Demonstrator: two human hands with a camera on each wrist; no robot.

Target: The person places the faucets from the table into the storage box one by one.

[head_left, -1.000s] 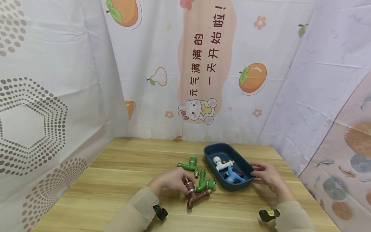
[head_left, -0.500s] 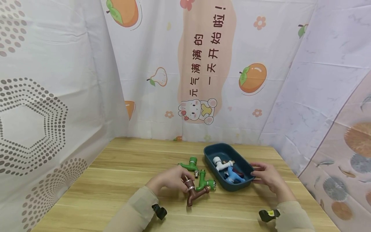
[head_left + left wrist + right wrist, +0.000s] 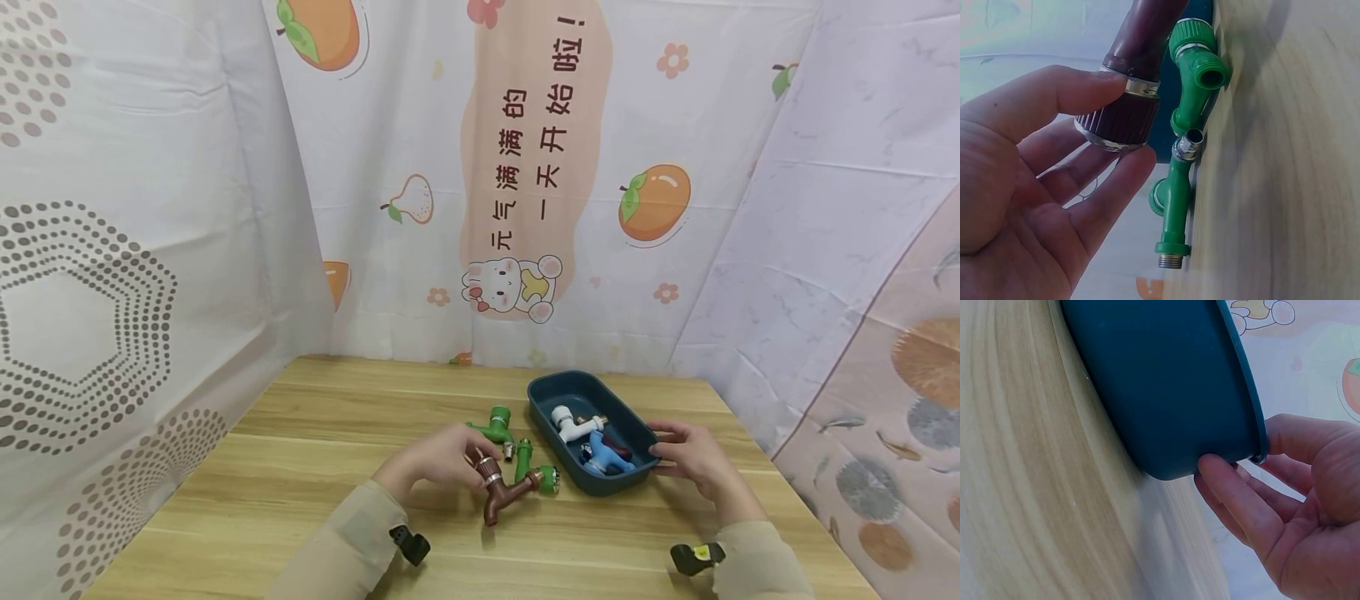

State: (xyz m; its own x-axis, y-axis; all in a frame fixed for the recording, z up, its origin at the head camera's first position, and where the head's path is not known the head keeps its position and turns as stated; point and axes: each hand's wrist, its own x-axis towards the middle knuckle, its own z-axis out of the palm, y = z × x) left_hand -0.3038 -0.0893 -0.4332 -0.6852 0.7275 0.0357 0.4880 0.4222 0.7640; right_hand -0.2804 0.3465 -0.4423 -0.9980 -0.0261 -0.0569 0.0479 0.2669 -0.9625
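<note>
My left hand (image 3: 438,458) pinches a brown faucet (image 3: 510,493) by its ribbed knob. In the left wrist view the thumb lies on the knob's metal collar, with fingertips against its far end. Behind it, two green faucets (image 3: 1194,81) lie on the table, the nearer one partly covered by the brown one in the head view. My right hand (image 3: 693,458) holds the right end of a dark blue basin (image 3: 1166,381), thumb at the rim and fingers against the outer wall. A white faucet (image 3: 573,429) and a blue faucet (image 3: 606,454) lie inside, partly hiding a dark red piece.
The basin stands on the wooden table (image 3: 337,433), close to the green faucets. A patterned curtain (image 3: 420,275) hangs along the table's back edge. More cloth hangs at the left (image 3: 112,250) and right (image 3: 795,275) sides.
The left hand has shifted slightly left and away from me, and the brown faucet has risen and tilted, covering more of the nearer green faucet. The right hand and basin have stayed in place.
</note>
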